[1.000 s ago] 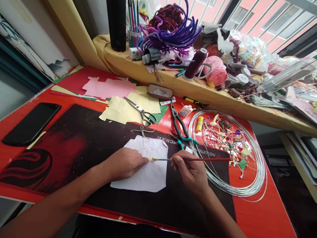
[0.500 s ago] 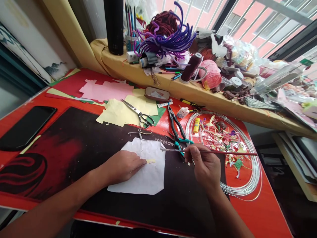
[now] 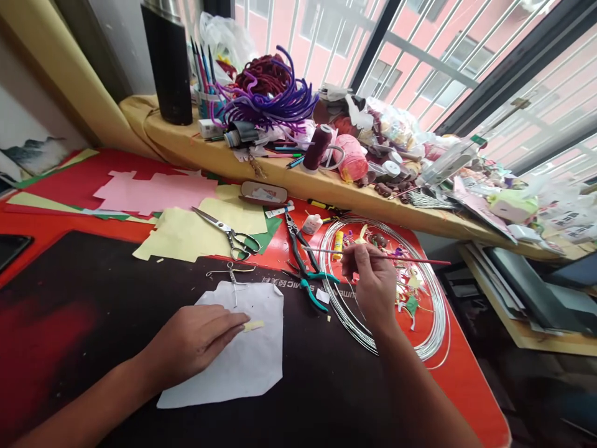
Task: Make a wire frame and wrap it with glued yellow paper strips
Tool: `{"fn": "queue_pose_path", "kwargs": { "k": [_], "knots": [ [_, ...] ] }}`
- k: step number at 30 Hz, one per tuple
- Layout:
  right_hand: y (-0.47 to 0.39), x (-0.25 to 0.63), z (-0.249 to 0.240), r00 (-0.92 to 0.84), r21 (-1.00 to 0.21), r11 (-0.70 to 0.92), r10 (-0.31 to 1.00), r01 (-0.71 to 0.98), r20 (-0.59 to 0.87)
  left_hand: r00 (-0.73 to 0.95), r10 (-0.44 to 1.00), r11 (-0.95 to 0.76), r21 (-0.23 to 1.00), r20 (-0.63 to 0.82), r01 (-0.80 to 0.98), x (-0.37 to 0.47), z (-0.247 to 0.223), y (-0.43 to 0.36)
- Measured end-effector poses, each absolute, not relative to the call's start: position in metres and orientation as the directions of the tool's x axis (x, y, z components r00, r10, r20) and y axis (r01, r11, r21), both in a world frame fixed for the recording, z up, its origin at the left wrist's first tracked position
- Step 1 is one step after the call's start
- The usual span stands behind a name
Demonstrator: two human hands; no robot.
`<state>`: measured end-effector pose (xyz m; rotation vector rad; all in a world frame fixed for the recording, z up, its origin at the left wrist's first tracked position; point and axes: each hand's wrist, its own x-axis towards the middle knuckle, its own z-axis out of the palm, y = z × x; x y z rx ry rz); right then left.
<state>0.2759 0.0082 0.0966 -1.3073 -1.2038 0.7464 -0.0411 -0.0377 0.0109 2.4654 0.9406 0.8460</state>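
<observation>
My left hand (image 3: pixel 205 339) rests on a white sheet of paper (image 3: pixel 233 373), its fingers together and the fingertips pinning one end of a small yellow paper strip (image 3: pixel 254 325). Pinched in my right hand (image 3: pixel 370 277) is a thin paintbrush (image 3: pixel 413 259) with a red handle, held level above the coil of silver wire (image 3: pixel 436 333). The pale brush end points left, over the pliers (image 3: pixel 298 249) with teal grips. At the sheet's far edge lies a small twisted wire figure (image 3: pixel 232 280).
Scissors (image 3: pixel 228 231) lie on cream paper (image 3: pixel 175 233), left of a small white glue bottle (image 3: pixel 312 223). A yellow glue stick (image 3: pixel 338 245) and colourful scraps sit inside the wire coil. Behind, a cluttered ledge (image 3: pixel 275 171) holds a black flask (image 3: pixel 168 68), yarn and pipe cleaners.
The view has swung right. My right hand has carried the paintbrush away from the white sheet, up over the pliers and wire coil. My left hand stays on the yellow paper strip.
</observation>
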Motion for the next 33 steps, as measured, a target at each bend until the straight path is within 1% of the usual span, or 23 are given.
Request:
{"fn": "queue_pose_path", "kwargs": {
  "k": [2, 4, 6, 7, 11, 13, 15, 17, 21, 24, 29, 33],
  "knots": [
    [0.025, 0.283, 0.1, 0.292, -0.941, 0.22, 0.91, 0.258, 0.292, 0.542, 0.754, -0.647, 0.565, 0.372, 0.511, -0.037, 0.022, -0.027],
    [0.042, 0.29, 0.1, 0.306, -0.928, 0.244, 0.894, 0.282, 0.328, 0.482, 0.825, -0.554, 0.591, 0.295, 0.587, -0.027, 0.036, -0.008],
    [0.058, 0.294, 0.098, 0.328, -0.93, 0.261, 0.882, 0.259, 0.339, 0.413, 0.888, -0.444, 0.612, 0.204, 0.655, -0.012, 0.046, 0.019],
    [0.065, 0.295, 0.097, 0.331, -0.93, 0.264, 0.88, 0.255, 0.34, 0.388, 0.903, -0.412, 0.618, 0.183, 0.669, -0.003, 0.05, 0.035],
    [0.084, 0.298, 0.095, 0.349, -0.928, 0.266, 0.871, 0.261, 0.347, 0.381, 0.901, -0.414, 0.673, 0.207, 0.613, 0.047, 0.046, 0.104],
    [0.09, 0.299, 0.098, 0.345, -0.922, 0.279, 0.866, 0.267, 0.362, 0.369, 0.91, -0.389, 0.698, 0.189, 0.601, 0.073, 0.039, 0.135],
    [0.094, 0.3, 0.101, 0.341, -0.915, 0.297, 0.859, 0.274, 0.381, 0.359, 0.916, -0.376, 0.69, 0.177, 0.619, 0.097, 0.032, 0.16],
    [0.099, 0.302, 0.104, 0.341, -0.911, 0.306, 0.855, 0.276, 0.391, 0.351, 0.928, -0.335, 0.695, 0.126, 0.636, 0.116, 0.026, 0.177],
    [0.106, 0.305, 0.1, 0.352, -0.915, 0.301, 0.853, 0.269, 0.384, 0.389, 0.918, -0.325, 0.692, 0.069, 0.644, 0.135, 0.017, 0.192],
    [0.108, 0.308, 0.094, 0.367, -0.927, 0.291, 0.856, 0.237, 0.363, 0.375, 0.925, -0.301, 0.714, 0.057, 0.633, 0.137, 0.012, 0.192],
    [0.105, 0.307, 0.091, 0.376, -0.941, 0.285, 0.864, 0.183, 0.335, 0.377, 0.919, -0.334, 0.74, 0.118, 0.584, 0.127, 0.017, 0.184],
    [0.097, 0.301, 0.096, 0.387, -0.945, 0.284, 0.863, 0.162, 0.326, 0.358, 0.926, -0.31, 0.784, 0.121, 0.538, 0.112, 0.024, 0.171]
  ]
}}
